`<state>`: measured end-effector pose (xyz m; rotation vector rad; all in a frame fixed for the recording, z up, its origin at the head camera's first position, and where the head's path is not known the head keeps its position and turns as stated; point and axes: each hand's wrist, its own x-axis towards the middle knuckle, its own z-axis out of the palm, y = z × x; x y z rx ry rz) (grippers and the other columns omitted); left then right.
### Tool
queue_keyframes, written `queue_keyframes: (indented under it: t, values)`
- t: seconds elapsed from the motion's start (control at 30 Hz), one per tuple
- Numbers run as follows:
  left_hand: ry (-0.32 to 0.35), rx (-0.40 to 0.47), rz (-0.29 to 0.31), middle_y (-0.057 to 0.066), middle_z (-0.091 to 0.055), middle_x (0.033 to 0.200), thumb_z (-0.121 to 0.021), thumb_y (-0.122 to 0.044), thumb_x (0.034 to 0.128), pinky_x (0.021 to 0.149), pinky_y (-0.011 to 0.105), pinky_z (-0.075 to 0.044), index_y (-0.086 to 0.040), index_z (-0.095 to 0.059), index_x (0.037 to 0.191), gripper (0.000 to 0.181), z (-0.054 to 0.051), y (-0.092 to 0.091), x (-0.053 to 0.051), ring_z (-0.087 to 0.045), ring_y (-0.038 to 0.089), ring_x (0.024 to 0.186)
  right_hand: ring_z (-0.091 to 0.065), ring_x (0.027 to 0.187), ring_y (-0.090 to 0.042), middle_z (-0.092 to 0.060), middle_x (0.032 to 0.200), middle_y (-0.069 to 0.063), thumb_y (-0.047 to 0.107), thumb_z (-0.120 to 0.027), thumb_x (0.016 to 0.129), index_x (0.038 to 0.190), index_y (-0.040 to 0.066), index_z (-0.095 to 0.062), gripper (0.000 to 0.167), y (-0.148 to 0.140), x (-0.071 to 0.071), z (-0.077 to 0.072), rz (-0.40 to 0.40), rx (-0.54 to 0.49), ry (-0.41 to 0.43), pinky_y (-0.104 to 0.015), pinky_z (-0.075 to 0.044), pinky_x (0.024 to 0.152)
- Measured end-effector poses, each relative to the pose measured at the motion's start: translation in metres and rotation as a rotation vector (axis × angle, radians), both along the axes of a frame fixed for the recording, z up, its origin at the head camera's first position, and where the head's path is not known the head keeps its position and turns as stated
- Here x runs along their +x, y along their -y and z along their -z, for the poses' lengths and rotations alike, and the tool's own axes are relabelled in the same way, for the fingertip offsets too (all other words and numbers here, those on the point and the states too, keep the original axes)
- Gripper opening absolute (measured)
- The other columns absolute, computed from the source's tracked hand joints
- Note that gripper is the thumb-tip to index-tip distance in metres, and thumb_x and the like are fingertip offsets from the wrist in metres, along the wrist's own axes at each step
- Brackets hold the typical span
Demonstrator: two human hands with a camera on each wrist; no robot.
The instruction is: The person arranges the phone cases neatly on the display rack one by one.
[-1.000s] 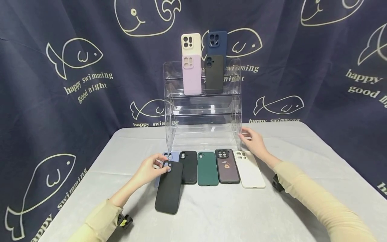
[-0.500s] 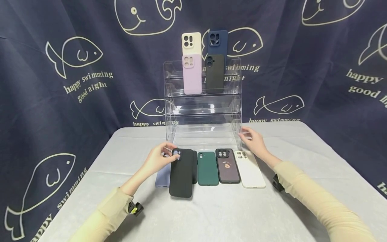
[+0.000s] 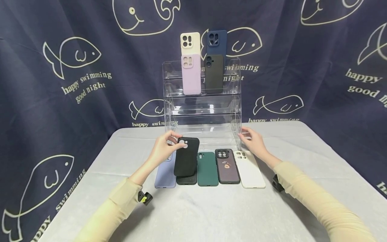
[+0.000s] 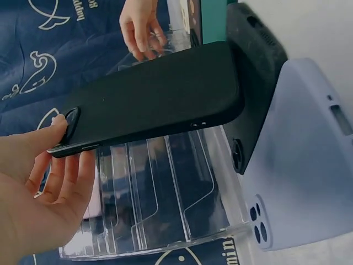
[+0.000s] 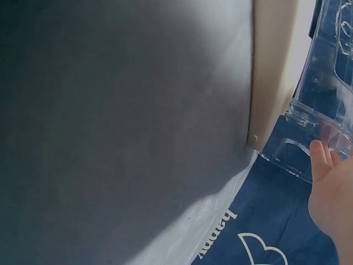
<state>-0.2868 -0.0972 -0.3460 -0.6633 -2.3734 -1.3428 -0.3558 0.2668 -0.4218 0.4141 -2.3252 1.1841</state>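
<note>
My left hand [image 3: 162, 148] pinches a black phone case [image 3: 185, 157] by its camera end, thumb over the camera cutout and fingers behind. The case is raised and tilted above another black phone case [image 3: 186, 181], hiding most of it. In the left wrist view the held case [image 4: 154, 94] spans in front of the clear tiered display stand [image 4: 143, 193]. At the stand's lower right side, my right hand [image 3: 253, 139] grips its edge between thumb and fingers. A lavender-blue phone case [image 3: 165, 173] lies left of the covered black one.
A green phone case [image 3: 207, 169], a dark patterned case [image 3: 228, 168] and a white case [image 3: 250, 171] continue the row before the stand. Cream [image 3: 191, 43], lilac [image 3: 191, 75], navy [image 3: 218, 43] and dark [image 3: 214, 75] cases stand on the upper tiers. A fish-print curtain [image 3: 90, 141] hangs behind.
My left hand has carried the black case right and away from me, up toward the stand, uncovering the lavender-blue case. My right hand has stayed at the stand's side.
</note>
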Motion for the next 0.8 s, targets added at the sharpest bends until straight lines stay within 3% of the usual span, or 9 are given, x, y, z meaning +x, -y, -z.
queue_keyframes:
  t: [0.2, 0.8]
  values:
    - [-0.021, 0.047, -0.002, 0.010, -0.069, 0.097, -0.075, -0.012, 0.0784, 0.061, 0.021, -0.051, -0.006, -0.067, 0.098, 0.022, -0.006, -0.007, -0.009, -0.064, 0.021, 0.080, -0.064, 0.097, -0.039, -0.061, 0.116, -0.026, 0.014, -0.062, 0.090, 0.122, -0.006, -0.055, 0.038, -0.001, 0.000, -0.001, -0.004, 0.003, -0.009, -0.042, -0.055, 0.084]
    - [-0.007, 0.161, 0.021, 0.012, -0.069, 0.094, -0.073, -0.013, 0.0808, 0.061, 0.021, -0.054, -0.007, -0.069, 0.099, 0.020, -0.028, -0.035, -0.035, -0.066, 0.022, 0.077, -0.064, 0.098, -0.038, -0.060, 0.119, -0.025, 0.015, -0.063, 0.090, 0.122, -0.006, -0.055, 0.039, -0.001, -0.001, 0.001, -0.008, -0.008, 0.002, -0.042, -0.056, 0.083]
